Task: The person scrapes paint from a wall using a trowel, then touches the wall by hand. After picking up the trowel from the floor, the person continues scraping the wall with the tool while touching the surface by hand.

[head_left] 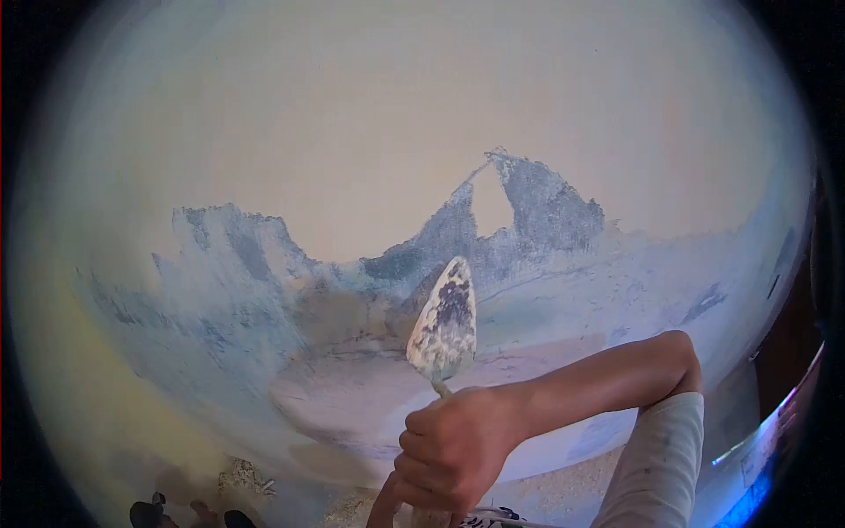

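My right hand (458,444) is closed around the handle of a pointed trowel (447,321), held upright in front of the wall. White and dark residue is caked over its leaf-shaped blade, and the tip points up. Part of my left hand (384,503) shows at the bottom edge, just below and left of the right fist; its fingers are hidden. Behind the blade, the wall (352,114) is smooth and cream-coloured on top. Lower down its surface is patchy blue-grey and pinkish, with a ragged boundary between the two. A cream patch sits inside the grey peak.
Crumbled debris (245,478) lies on the floor at the wall's foot, lower left. Dark shoes (143,514) appear at the bottom left edge. A dark brown upright panel (786,352) stands at the right, with a bright blue-lit area (753,502) below it.
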`<action>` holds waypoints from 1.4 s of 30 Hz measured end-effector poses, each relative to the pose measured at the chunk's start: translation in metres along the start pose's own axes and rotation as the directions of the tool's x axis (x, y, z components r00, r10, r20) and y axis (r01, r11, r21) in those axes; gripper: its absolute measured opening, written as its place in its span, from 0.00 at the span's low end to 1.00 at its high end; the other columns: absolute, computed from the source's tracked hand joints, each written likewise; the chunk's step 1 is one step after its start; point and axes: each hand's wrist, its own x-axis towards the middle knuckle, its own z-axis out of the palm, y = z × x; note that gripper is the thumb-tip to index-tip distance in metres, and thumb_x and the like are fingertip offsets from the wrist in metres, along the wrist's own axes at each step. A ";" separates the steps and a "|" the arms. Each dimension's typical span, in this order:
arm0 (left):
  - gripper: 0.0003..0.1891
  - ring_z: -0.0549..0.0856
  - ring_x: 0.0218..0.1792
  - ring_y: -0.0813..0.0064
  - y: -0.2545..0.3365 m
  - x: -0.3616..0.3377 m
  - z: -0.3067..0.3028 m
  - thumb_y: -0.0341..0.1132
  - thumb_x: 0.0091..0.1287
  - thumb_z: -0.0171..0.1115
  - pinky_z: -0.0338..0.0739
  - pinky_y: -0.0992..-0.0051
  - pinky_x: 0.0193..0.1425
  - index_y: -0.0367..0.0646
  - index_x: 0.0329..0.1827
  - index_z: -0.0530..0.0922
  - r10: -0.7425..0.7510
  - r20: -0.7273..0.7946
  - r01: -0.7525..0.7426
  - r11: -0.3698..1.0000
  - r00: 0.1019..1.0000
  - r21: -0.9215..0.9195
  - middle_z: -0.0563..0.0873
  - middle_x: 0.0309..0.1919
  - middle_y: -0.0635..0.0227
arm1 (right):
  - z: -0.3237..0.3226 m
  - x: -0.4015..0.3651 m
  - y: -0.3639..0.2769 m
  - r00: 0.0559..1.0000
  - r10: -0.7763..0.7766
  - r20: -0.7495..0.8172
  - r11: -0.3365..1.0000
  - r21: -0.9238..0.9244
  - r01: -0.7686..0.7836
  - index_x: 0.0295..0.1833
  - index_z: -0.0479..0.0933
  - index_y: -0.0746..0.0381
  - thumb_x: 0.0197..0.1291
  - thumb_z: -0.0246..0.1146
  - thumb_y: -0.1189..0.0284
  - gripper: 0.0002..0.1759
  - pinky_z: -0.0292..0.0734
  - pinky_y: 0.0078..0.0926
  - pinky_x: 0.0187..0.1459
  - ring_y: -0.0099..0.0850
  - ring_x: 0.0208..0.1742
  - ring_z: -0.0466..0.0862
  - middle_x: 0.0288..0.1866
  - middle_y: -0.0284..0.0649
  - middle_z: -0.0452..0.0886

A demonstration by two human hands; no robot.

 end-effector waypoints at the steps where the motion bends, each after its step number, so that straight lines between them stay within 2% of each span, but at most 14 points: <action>1: 0.13 0.86 0.44 0.75 0.000 0.001 -0.002 0.46 0.81 0.57 0.81 0.69 0.48 0.47 0.54 0.80 0.003 0.004 -0.003 1.000 1.000 0.009 0.85 0.42 0.71 | 0.004 -0.002 -0.001 1.000 -0.001 -0.023 1.000 0.000 0.001 0.25 0.73 0.59 0.42 0.68 0.42 0.29 0.72 0.33 0.20 0.32 0.20 0.81 0.20 0.32 0.74; 6: 0.14 0.86 0.45 0.74 -0.004 0.005 -0.009 0.46 0.81 0.56 0.82 0.68 0.48 0.46 0.55 0.80 0.014 0.027 -0.015 0.999 1.000 0.045 0.85 0.43 0.70 | -0.002 -0.006 0.012 0.999 0.037 0.024 0.999 0.005 -0.038 0.25 0.72 0.59 0.43 0.68 0.46 0.26 0.72 0.33 0.20 0.32 0.20 0.81 0.20 0.33 0.74; 11: 0.14 0.86 0.46 0.74 -0.009 0.014 -0.013 0.46 0.82 0.56 0.82 0.68 0.48 0.46 0.56 0.80 0.033 0.046 -0.036 0.997 0.998 0.069 0.85 0.44 0.70 | 0.002 -0.009 0.016 0.997 0.032 -0.064 0.999 -0.027 -0.034 0.24 0.71 0.59 0.42 0.68 0.46 0.26 0.72 0.33 0.20 0.31 0.19 0.79 0.19 0.32 0.72; 15: 0.14 0.86 0.46 0.73 -0.017 0.021 -0.013 0.46 0.82 0.55 0.82 0.68 0.49 0.46 0.56 0.80 0.038 0.069 -0.044 0.995 0.997 0.084 0.85 0.45 0.69 | 0.001 -0.007 0.008 0.999 0.026 -0.047 1.000 0.007 -0.026 0.24 0.71 0.58 0.43 0.68 0.47 0.25 0.71 0.32 0.19 0.31 0.18 0.78 0.19 0.31 0.71; 18: 0.15 0.86 0.46 0.73 -0.022 0.030 -0.017 0.46 0.82 0.55 0.82 0.68 0.49 0.46 0.57 0.80 0.047 0.085 -0.056 0.993 0.995 0.102 0.85 0.46 0.69 | 0.005 -0.010 0.006 0.999 -0.016 -0.038 0.994 -0.107 0.012 0.24 0.70 0.57 0.44 0.67 0.46 0.25 0.70 0.31 0.19 0.30 0.19 0.78 0.19 0.31 0.71; 20: 0.15 0.86 0.47 0.73 -0.028 0.032 -0.019 0.46 0.82 0.55 0.82 0.68 0.49 0.46 0.57 0.80 0.048 0.094 -0.058 0.992 0.994 0.109 0.85 0.46 0.69 | -0.009 -0.009 0.025 0.997 -0.023 -0.068 0.999 -0.027 0.021 0.23 0.71 0.58 0.52 0.64 0.56 0.18 0.58 0.24 0.20 0.22 0.19 0.70 0.20 0.26 0.65; 24: 0.15 0.86 0.47 0.72 -0.042 0.042 -0.019 0.46 0.82 0.55 0.82 0.67 0.49 0.46 0.58 0.80 0.056 0.111 -0.069 0.991 0.992 0.118 0.85 0.47 0.69 | -0.008 0.000 0.006 0.998 -0.026 -0.060 1.000 -0.011 0.025 0.23 0.71 0.58 0.52 0.65 0.60 0.16 0.58 0.24 0.21 0.22 0.19 0.69 0.20 0.25 0.65; 26: 0.15 0.87 0.47 0.72 -0.048 0.046 -0.024 0.46 0.82 0.55 0.82 0.67 0.49 0.46 0.58 0.80 0.060 0.118 -0.075 0.989 0.991 0.128 0.85 0.48 0.68 | 0.002 -0.006 0.002 0.992 -0.053 -0.117 0.997 -0.067 0.046 0.24 0.72 0.58 0.53 0.65 0.63 0.14 0.59 0.24 0.21 0.22 0.19 0.69 0.21 0.25 0.65; 29: 0.16 0.87 0.48 0.72 -0.062 0.048 -0.029 0.46 0.83 0.54 0.82 0.67 0.49 0.46 0.59 0.80 0.057 0.128 -0.075 0.987 0.990 0.140 0.86 0.48 0.68 | -0.008 -0.006 0.016 0.997 -0.025 -0.079 0.992 -0.121 0.015 0.24 0.72 0.57 0.54 0.65 0.65 0.12 0.59 0.23 0.22 0.21 0.19 0.69 0.20 0.25 0.65; 32: 0.16 0.87 0.48 0.72 -0.074 0.060 -0.031 0.46 0.83 0.54 0.82 0.67 0.50 0.45 0.59 0.81 0.070 0.140 -0.090 0.985 0.988 0.149 0.86 0.49 0.68 | -0.001 -0.004 0.000 0.993 -0.058 -0.107 0.997 -0.049 0.053 0.24 0.73 0.58 0.54 0.65 0.68 0.11 0.59 0.23 0.21 0.21 0.19 0.69 0.20 0.25 0.65; 35: 0.16 0.87 0.48 0.71 -0.083 0.067 -0.034 0.46 0.83 0.54 0.82 0.67 0.50 0.45 0.60 0.81 0.069 0.150 -0.093 0.983 0.986 0.159 0.86 0.49 0.68 | -0.004 -0.008 0.019 0.990 -0.037 -0.137 0.998 -0.064 0.028 0.23 0.72 0.58 0.55 0.64 0.68 0.11 0.59 0.23 0.21 0.21 0.19 0.70 0.19 0.26 0.65; 37: 0.16 0.86 0.50 0.72 -0.085 0.064 -0.033 0.44 0.82 0.54 0.82 0.67 0.52 0.44 0.60 0.80 0.055 0.146 -0.073 0.989 0.988 0.127 0.86 0.50 0.67 | -0.003 -0.010 0.014 0.998 0.002 -0.059 0.995 -0.103 -0.008 0.23 0.72 0.58 0.56 0.65 0.68 0.13 0.59 0.23 0.21 0.21 0.19 0.70 0.20 0.25 0.66; 39: 0.15 0.86 0.51 0.72 -0.084 0.067 -0.030 0.43 0.82 0.55 0.82 0.67 0.53 0.43 0.60 0.80 0.052 0.142 -0.065 0.994 0.989 0.092 0.86 0.51 0.67 | 0.004 -0.002 -0.001 0.991 -0.019 -0.130 1.000 0.018 0.021 0.22 0.70 0.57 0.56 0.65 0.67 0.13 0.59 0.23 0.21 0.21 0.19 0.70 0.20 0.25 0.66; 42: 0.15 0.85 0.52 0.72 -0.083 0.070 -0.027 0.40 0.81 0.56 0.81 0.67 0.56 0.42 0.61 0.80 0.043 0.133 -0.049 0.998 0.990 0.039 0.86 0.52 0.67 | -0.009 0.001 0.003 0.996 -0.017 -0.091 0.999 -0.045 0.013 0.22 0.70 0.57 0.55 0.65 0.66 0.14 0.59 0.24 0.22 0.21 0.20 0.70 0.21 0.25 0.66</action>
